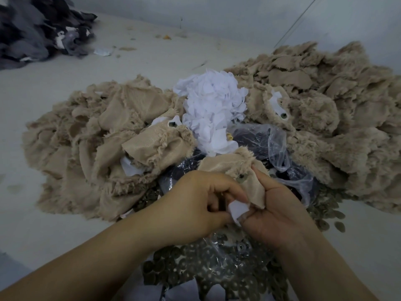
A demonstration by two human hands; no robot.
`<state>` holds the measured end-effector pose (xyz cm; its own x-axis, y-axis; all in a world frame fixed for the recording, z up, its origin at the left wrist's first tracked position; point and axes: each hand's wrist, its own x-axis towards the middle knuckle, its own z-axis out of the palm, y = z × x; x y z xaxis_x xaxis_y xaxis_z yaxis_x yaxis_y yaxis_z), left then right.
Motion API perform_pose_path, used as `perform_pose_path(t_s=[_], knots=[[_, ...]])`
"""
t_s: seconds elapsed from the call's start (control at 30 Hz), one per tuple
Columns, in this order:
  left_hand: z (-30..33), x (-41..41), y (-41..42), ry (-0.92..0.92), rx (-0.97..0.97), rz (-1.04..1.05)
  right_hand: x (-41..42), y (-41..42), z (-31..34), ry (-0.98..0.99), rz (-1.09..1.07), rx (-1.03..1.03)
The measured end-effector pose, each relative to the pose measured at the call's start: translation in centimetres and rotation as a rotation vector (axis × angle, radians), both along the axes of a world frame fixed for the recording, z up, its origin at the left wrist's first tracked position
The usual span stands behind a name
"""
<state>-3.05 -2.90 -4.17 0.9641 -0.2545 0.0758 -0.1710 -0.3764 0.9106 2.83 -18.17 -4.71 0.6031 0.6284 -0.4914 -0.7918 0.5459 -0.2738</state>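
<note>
Nearest the camera, a heap of dark round discs (217,272) lies spilled over clear film, well in front of the white scrap heap (213,109), which serves as reference here.

Just beyond the discs, still in front of the white scrap heap, both hands work on one beige plush piece (230,164).
- The left hand (195,203) has its fingers curled, and its grip is pinched onto a small white patch (235,210) at the lower edge of the piece.
- The right hand (275,207) has its grip closed round the piece. The thumb lies pressed along the smooth backing, and a fingertip bears on the same white patch.
- A dark round fitting (240,178) sits in the fabric just beside the right thumb.

The piece is held backing-side up, probably so that the patch can be laid over the fitting's shank. The two grips appear to keep fabric and patch aligned.

A clear plastic bag (275,144) holding dark contents lies open between the hands and the white scrap heap, within easy reach.

To the left of the white scrap heap lies one beige pile (97,148), several pieces already bearing a fitting. To its right a larger beige pile (336,116) spreads out. The separation suggests sorted stock.

Far left beyond the heap, a grey fabric pile (32,29) rests on the desk (54,224).
</note>
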Motion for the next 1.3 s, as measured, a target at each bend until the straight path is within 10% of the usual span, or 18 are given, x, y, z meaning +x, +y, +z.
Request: perform_pose_path(t_s=[0.17,0.4,0.7,1.3], knots=[[0.2,0.0,-0.2,-0.094,0.049,0.012,-0.4,0.1,0.0,-0.077,0.053,-0.010],[0.8,-0.5,-0.2,0.217,-0.460,0.023,-1.4,0.0,-0.7,-0.381,0.096,-0.214],[0.5,-0.5,-0.6,-0.046,-0.014,0.045,-2.0,0.7,-1.2,-0.408,0.003,-0.304],[0.2,0.0,-1.7,0.193,-0.530,0.367,-2.7,0.9,-1.9,-0.618,-0.124,-0.511]])
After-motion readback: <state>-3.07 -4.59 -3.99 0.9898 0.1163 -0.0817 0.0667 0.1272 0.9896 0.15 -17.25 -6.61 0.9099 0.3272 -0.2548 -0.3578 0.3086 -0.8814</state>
